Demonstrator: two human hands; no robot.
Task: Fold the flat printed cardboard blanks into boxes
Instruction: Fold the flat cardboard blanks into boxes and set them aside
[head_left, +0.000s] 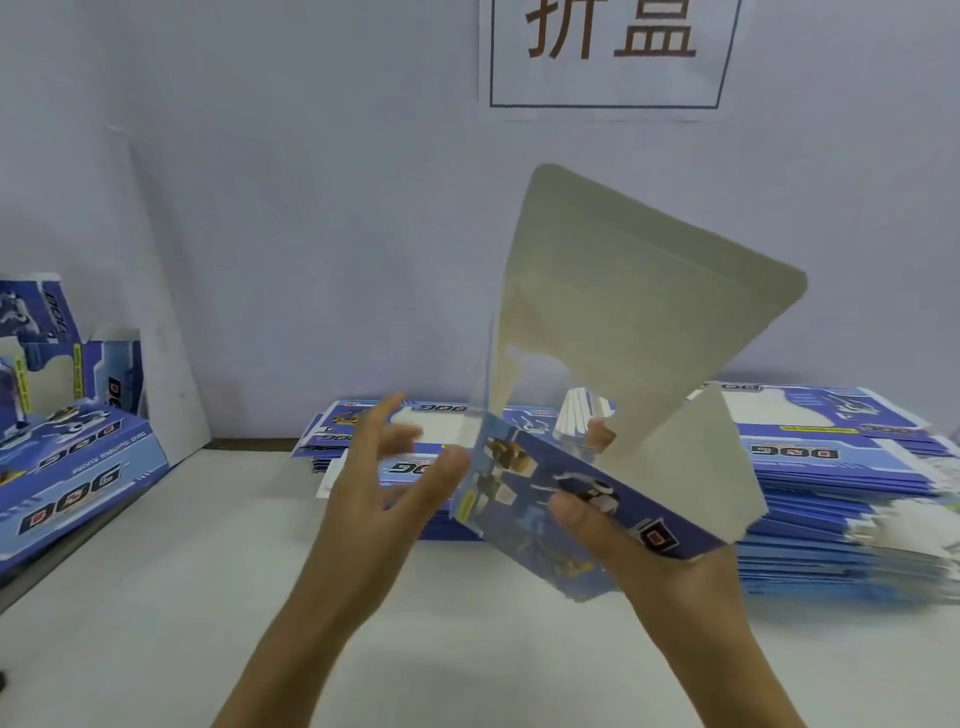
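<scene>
head view: right hand (613, 525) grip pinches half-folded blank (623, 332); left hand (384, 467) grip wide, fingertips at its edge. looks light, stiff, creasable; hold near folds.

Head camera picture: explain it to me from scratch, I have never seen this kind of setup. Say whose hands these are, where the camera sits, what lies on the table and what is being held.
No machine here: a person wears a camera on the head, looking down at their own hands. The right hand grips a half-folded cardboard box blank, thumb on its blue printed side, the plain grey inside facing the camera. The left hand is open, fingers spread, at the blank's left edge. On the white table lie stacks of flat blanks behind the hands, and finished boxes at the left. A paper sign hangs on the wall.
</scene>
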